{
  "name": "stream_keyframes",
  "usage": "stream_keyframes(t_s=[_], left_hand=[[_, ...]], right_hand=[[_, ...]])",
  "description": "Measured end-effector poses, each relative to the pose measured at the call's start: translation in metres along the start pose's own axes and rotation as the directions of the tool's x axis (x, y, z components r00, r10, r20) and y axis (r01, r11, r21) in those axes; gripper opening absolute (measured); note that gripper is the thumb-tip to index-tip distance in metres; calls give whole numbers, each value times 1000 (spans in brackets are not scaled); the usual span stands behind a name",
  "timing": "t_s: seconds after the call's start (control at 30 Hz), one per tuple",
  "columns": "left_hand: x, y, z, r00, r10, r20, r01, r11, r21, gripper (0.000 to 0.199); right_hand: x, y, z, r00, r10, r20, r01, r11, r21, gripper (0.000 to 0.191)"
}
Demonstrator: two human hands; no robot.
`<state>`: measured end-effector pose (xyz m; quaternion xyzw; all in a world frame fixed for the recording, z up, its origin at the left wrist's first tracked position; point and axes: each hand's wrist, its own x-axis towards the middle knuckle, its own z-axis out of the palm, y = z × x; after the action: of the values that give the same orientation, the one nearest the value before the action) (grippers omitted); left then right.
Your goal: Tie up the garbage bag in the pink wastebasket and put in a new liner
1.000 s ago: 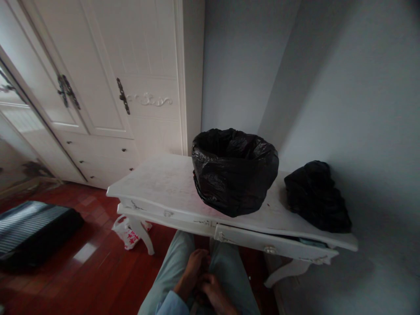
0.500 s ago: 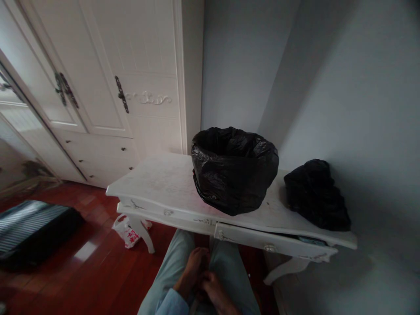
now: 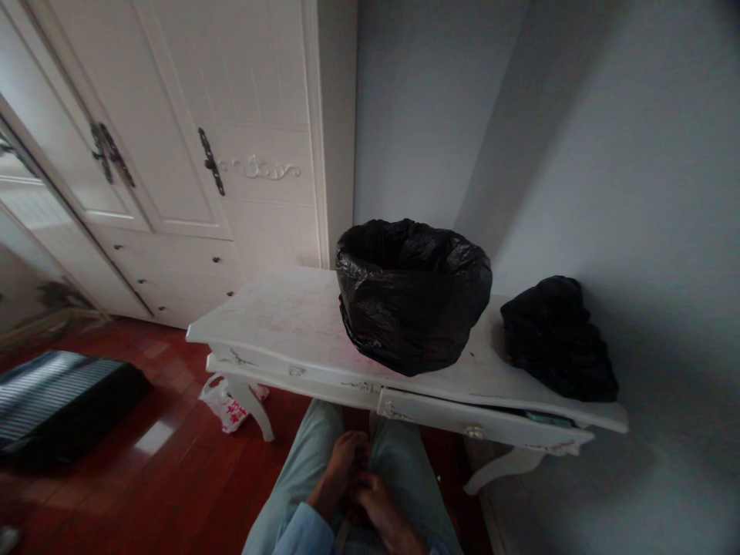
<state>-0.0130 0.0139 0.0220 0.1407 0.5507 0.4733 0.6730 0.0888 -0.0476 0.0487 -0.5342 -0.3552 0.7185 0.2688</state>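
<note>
My left hand (image 3: pixel 347 455) lies in my lap between the thighs, its fingers curled inward. Close below it is my right hand (image 3: pixel 375 499), also with bent fingers, and the two seem to touch. No object shows in either hand, though the shadow between them hides the fingertips. Beyond my knees stands a white table (image 3: pixel 283 308). On it sits a round bin lined with a black plastic bag (image 3: pixel 413 316), its mouth facing up. To the right, a crumpled black plastic bag (image 3: pixel 558 339) rests on the tabletop.
The table's right drawer (image 3: pixel 439 417) is pulled slightly out. A white plastic bag with red print (image 3: pixel 225 405) stands on the red floor by the left table leg. Farther left lies a ribbed dark suitcase (image 3: pixel 63 401). A white wardrobe (image 3: pixel 266 92) stands behind the table.
The view has shifted very slightly. Both hands stay in the lap with hardly any movement, and the things on the table stand where they were.
</note>
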Motion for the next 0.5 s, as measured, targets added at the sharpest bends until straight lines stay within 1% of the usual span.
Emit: stream_keyframes(t_s=[0.1,0.27,0.33,0.43,0.5], left_hand=[[-1,0,0,1000,1,11,-1,1000,-3,13],[-1,0,-1,1000,0,30,0,1000,-4,11],[0,0,-1,1000,4,24,-4,1000,-3,11],[1,0,-1,1000,2,13,-2,1000,2,12],[0,0,-1,1000,-2,12,2,1000,3,13]], right_hand=[[-2,-3,1,1000,14,2,-14,1000,24,35],[-3,-6,3,999,-17,34,17,1000,10,22],[-3,-7,3,1000,-16,16,16,1000,16,23],[-4,-7,3,1000,16,-15,-15,999,32,30],[-5,-7,2,1000,22,-10,-21,999,35,32]])
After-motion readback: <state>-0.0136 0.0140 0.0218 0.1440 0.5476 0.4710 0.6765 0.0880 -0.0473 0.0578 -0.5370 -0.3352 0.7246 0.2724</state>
